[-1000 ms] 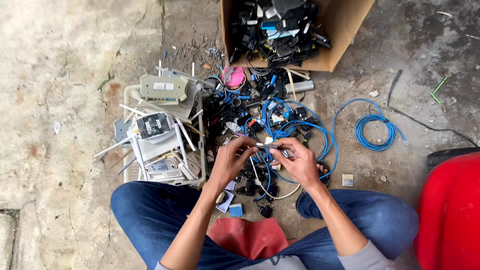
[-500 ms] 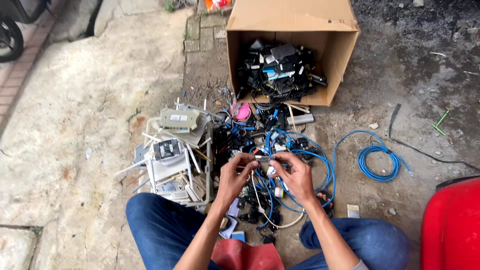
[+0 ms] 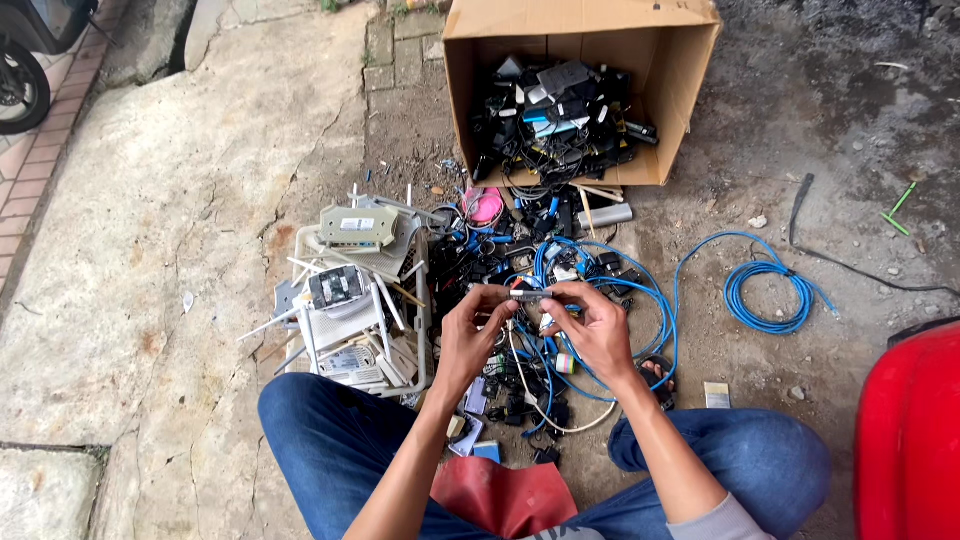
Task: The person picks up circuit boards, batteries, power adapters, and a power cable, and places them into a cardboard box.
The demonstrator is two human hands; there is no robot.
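Observation:
I sit on the ground in blue jeans, both hands raised over a heap of cables and small electronics. My left hand and my right hand pinch the two ends of one small grey oblong part between their fingertips. It is too small to tell what kind of part it is. Blue cable loops across the heap just beyond my right hand.
A stack of white routers with antennas lies to the left. An open cardboard box full of black adapters lies on its side at the back. A coiled blue cable rests at right, a red container at far right, a tyre at top left.
The view has tilted up, so the box and more ground show. Both hands stay together on the small part over the heap.

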